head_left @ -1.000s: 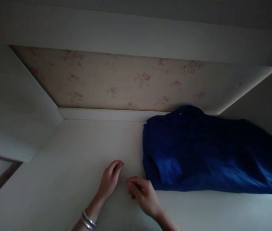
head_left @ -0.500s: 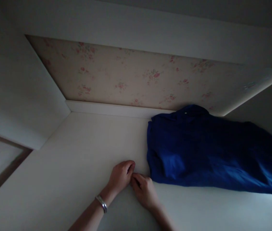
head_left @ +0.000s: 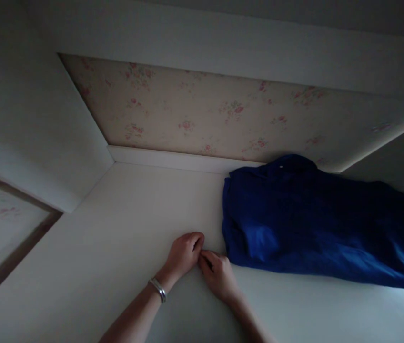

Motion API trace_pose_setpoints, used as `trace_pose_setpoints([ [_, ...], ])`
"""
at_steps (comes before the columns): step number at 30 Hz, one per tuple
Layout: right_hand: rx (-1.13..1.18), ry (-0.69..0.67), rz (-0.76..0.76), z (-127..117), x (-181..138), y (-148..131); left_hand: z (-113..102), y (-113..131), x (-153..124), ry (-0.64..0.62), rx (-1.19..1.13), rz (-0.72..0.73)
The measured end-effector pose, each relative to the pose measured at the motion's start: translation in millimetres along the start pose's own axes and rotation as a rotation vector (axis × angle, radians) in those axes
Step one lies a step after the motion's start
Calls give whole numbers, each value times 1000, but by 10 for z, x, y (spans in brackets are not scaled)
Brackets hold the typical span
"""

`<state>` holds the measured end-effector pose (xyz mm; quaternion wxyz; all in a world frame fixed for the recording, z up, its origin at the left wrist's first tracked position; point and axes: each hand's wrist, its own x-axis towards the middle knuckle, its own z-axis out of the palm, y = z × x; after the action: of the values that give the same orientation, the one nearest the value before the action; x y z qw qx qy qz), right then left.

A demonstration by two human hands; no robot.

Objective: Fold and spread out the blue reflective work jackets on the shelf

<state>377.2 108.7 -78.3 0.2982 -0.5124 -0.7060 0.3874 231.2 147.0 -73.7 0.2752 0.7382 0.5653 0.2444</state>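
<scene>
Touching hands (head_left: pixel 202 264) just beside blue shirt's (head_left: pixel 312 228) edge.

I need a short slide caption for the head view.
Both hands, left and right, meet beside a blue shirt.

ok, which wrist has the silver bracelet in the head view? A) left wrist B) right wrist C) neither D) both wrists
A: the silver bracelet sits on the wrist of the left hand; the right hand, its fingertips at the edge of the blue garment, shows a bare wrist.
</scene>
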Motion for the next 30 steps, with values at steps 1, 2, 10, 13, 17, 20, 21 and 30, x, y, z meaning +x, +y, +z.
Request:
trace_pose_setpoints([
  [1,0,0,1,0,-3,1,-1,-1,-1,0,2,5],
  [2,0,-1,0,1,-5,3,-1,-3,-2,0,4,10],
  [10,17,15,8,-4,-24,-18,2,6,-6,10,20,23],
  [13,24,6,11,-5,-24,-18,-1,7,-11,11,22,26],
  [17,14,-5,22,-7,-14,-6,-12,9,-5,9,13,27],
  [20,11,-6,31,-9,-1,-4,-22,11,10,5,7,22],
  [21,15,-6,30,-9,3,-4,-23,11,15,4,5,19],
  [30,31,7,8,-28,32,-34,-18,17,35,-1,-2,10],
])
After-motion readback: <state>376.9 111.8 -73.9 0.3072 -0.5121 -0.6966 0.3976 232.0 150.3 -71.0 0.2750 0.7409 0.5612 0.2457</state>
